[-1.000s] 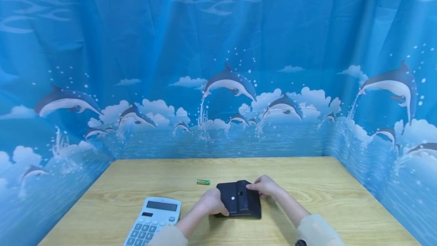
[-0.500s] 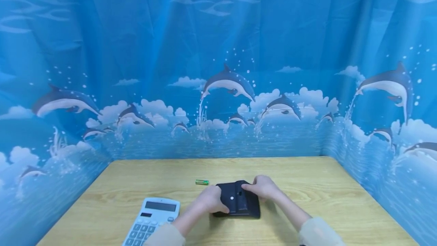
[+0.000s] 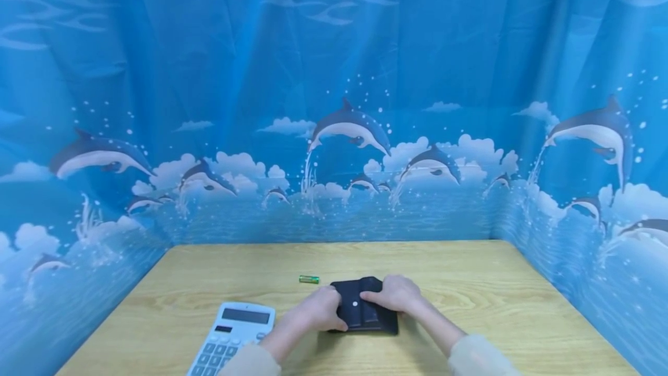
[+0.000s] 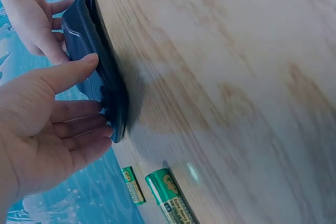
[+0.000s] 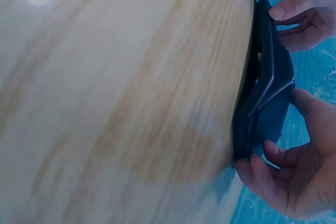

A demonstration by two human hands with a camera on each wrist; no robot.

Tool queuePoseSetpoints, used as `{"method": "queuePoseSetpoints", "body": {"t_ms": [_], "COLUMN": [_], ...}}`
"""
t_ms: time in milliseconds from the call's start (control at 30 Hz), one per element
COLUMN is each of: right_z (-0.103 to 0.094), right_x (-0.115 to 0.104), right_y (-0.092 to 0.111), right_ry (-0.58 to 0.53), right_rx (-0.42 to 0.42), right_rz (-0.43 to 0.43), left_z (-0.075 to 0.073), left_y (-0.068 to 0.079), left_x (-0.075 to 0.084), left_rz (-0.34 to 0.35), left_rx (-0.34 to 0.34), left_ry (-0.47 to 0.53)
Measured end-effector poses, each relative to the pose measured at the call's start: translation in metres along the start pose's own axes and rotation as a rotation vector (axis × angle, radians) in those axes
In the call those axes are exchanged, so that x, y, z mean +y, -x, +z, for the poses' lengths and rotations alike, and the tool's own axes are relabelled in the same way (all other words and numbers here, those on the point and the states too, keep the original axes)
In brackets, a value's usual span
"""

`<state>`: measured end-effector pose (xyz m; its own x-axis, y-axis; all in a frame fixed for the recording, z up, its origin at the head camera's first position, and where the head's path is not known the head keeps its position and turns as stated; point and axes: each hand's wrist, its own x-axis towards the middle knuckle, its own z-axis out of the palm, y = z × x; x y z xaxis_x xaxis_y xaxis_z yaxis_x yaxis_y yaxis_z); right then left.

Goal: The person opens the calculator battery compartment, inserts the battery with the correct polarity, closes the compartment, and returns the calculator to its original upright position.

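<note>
Black device: centre-right on the near half of the tabletop (image 3: pixel 469 268), between the two hands; resting on it or just above, can't tell which. The black device (image 3: pixel 352 313) has its flat side angled up.
Housing: wedge-like profile, thicker along a raised band (image 3: pixel 370 315) that runs away from the person. Round white spot (image 3: pixel 355 304) left of the band.
Inside of housing: hidden in all three views, so can't tell what it holds. Right wrist view shows a narrow slit along its table-facing side.
Left grip: left hand (image 3: pixel 319 308) grasping the device at its left edge, thumb on the upper face, fingertips at the rim.
Right grip: right hand (image 3: pixel 398 295) grasping the right side, thumb on the raised band, fingers round the far right edge.
Batteries: head view shows one green battery (image 3: pixel 309 279), loose on the tabletop beyond the left hand. Left wrist view shows two, apart, lying on their sides; second battery (image 4: pixel 170 198) looks larger there.
Calculator: pale blue calculator (image 3: pixel 235 332) at near left, display at its far end, lower keys partly behind the left sleeve (image 3: pixel 253 362).
Backdrop: blue dolphin curtain (image 3: pixel 334 57) round the table.
</note>
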<state>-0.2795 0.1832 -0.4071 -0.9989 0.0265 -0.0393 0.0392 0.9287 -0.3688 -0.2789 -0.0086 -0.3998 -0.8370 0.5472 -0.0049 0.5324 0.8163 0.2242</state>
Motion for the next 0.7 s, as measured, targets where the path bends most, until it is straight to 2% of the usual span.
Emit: {"method": "queuePoseSetpoints", "body": {"t_ms": [233,533,700], "right_z": [-0.0017,-0.0008,-0.0001], "right_x": [-0.0069,-0.0099,-0.01], "right_y": [-0.0017,-0.0028,-0.0045], "right_ry": [0.07,0.085,0.088], "right_rx": [-0.009,-0.012,-0.015], "right_rz": [0.043,0.031,0.03], "left_z": [0.0001,-0.0006,0.001], "left_y": [-0.0017,-0.0002,0.0004], "left_x": [0.0021,0.0074,0.0063], "left_rz": [0.007,-0.038,-0.02], "left_rx": [0.001,-0.027,-0.013], "left_ry": [-0.025,-0.048,-0.053]}}
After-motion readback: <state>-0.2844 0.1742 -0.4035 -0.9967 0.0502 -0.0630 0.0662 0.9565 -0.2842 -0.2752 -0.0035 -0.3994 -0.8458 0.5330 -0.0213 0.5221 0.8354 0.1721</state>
